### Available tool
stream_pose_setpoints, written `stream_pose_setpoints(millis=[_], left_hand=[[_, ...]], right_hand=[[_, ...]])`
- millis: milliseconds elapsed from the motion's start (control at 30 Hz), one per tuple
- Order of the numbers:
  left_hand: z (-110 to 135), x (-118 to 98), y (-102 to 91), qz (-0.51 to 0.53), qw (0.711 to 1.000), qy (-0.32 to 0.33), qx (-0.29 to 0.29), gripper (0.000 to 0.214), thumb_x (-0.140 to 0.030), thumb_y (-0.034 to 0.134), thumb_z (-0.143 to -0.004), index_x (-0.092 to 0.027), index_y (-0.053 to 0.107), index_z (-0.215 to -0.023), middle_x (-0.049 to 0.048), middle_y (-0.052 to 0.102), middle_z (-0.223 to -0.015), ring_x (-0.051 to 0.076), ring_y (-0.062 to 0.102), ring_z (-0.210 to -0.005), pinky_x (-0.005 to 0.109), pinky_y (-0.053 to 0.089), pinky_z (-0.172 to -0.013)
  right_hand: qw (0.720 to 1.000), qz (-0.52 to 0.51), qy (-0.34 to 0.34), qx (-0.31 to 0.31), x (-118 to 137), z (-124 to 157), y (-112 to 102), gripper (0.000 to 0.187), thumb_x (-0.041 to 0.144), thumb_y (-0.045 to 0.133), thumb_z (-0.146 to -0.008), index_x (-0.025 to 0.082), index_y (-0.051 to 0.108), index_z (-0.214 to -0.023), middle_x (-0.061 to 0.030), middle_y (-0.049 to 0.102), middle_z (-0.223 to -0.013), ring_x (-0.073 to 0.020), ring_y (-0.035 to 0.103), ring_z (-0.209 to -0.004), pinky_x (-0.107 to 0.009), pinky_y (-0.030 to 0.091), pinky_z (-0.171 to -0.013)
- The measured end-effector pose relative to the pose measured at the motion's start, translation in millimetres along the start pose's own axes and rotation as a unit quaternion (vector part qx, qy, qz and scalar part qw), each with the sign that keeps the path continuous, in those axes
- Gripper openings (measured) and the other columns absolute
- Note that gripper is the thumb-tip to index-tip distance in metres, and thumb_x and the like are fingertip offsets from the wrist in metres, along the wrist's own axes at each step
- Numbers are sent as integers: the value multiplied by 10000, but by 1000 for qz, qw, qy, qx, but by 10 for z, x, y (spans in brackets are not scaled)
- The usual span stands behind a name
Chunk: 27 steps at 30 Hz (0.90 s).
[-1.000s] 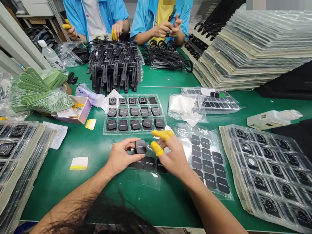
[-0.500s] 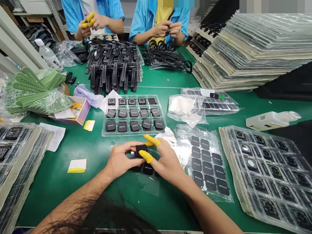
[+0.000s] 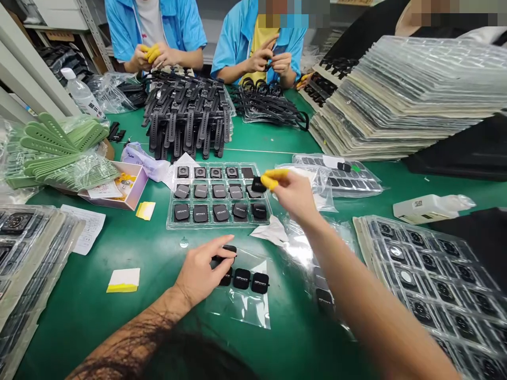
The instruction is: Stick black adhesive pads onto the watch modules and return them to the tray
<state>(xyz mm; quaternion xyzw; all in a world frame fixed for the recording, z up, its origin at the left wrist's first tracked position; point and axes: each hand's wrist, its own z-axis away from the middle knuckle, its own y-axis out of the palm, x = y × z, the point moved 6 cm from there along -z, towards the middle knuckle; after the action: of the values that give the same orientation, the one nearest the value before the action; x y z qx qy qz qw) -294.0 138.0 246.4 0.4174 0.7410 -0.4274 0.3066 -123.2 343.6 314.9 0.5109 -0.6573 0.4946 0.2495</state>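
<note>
My right hand [image 3: 291, 191], with yellow finger cots on thumb and forefinger, pinches a small black square watch body [image 3: 258, 184] above the right end of a clear compartment tray [image 3: 170, 224] that holds several such bodies. My left hand [image 3: 202, 269] rests on a clear film sheet [image 3: 247, 306] near me, its fingers closed round another black piece [image 3: 227, 249]. Three black squares [image 3: 250, 279] lie on that film beside it.
Stacked trays of watch bodies lie at the right [image 3: 435, 274] and left [image 3: 24, 248]. A tall tray pile [image 3: 404, 100] stands back right. Black straps [image 3: 186, 116], green straps [image 3: 59, 148], a small box [image 3: 119, 192] and bags crowd the far table. Two people in blue work opposite.
My right hand has left the film and carried a black body forward to the tray's right end. My left hand has stayed on the film, holding a piece.
</note>
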Motion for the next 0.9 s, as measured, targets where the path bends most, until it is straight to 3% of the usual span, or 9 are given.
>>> stream_pose_setpoints(millis=[67,167,333,433,567,633,700,800,900], left_hand=[[1,2,11,-3,1000,11,2,363,-83,655,-857,-236,687,-1185,-25,811,-910,187,760,-916,341,628,-838],[2,5,12,3,1000,24,1,320,-81,648,-858,-241,718,-1126,-37,811,-901,188,756,-901,354,626,-840],[-8,40,-16,5,1000,-25,-15,344,-110,644,-838,-240,717,-1147,-42,809,-923,196,756,-951,369,621,-895],[-16,48,-23,14,998,-62,-11,349,-140,650,-828,-243,712,-1155,-42,808,-933,200,761,-942,388,607,-941],[-24,65,-45,25,993,-115,2,339,-183,644,-832,-245,708,-1159,-38,807,-942,204,762,-953,394,594,-971],[-29,81,-57,28,989,-142,13,352,-206,654,-830,-242,701,-1176,-33,806,-956,202,763,-946,394,588,-983],[-29,105,-65,31,984,-171,23,410,-267,702,-814,-239,680,-1222,-21,804,-997,209,759,-962,403,582,-988],[-20,141,-63,35,978,-202,32,677,-390,818,-720,-227,605,-1342,3,798,-1057,234,746,-1015,423,570,-1008],[-14,142,-31,40,979,-193,42,825,-374,880,-636,-222,568,-1385,10,800,-1047,236,750,-999,412,569,-1016]], right_hand=[[994,105,-1,23,-103,-490,72,283,344,671,-860,130,703,-1043,-104,732,-989,-188,684,-874,-364,571,-824],[982,174,-9,68,-163,-878,219,170,227,749,-770,132,748,-911,-93,712,-904,-227,659,-887,-429,533,-901],[932,330,-112,104,35,-856,571,268,348,726,-828,177,776,-1028,-142,615,-1102,-296,578,-1111,-452,478,-982],[921,344,-66,170,15,-878,811,368,370,796,-763,140,757,-1047,-157,625,-1106,-280,616,-1030,-414,504,-927],[938,302,-37,164,68,-897,827,343,307,803,-744,134,709,-1025,-101,708,-1023,-210,660,-888,-339,535,-839],[963,222,-23,151,141,-682,713,321,323,769,-780,146,687,-1035,-68,732,-948,-176,674,-772,-325,553,-772],[987,58,2,147,232,-241,577,364,370,782,-768,160,682,-1048,-62,738,-925,-168,685,-714,-328,574,-723],[971,-127,54,194,318,682,496,375,447,801,-750,206,716,-1025,-62,740,-965,-189,708,-826,-354,607,-771],[963,-200,76,161,301,1397,462,258,438,801,-760,225,719,-881,-59,711,-973,-191,714,-848,-352,623,-792]])
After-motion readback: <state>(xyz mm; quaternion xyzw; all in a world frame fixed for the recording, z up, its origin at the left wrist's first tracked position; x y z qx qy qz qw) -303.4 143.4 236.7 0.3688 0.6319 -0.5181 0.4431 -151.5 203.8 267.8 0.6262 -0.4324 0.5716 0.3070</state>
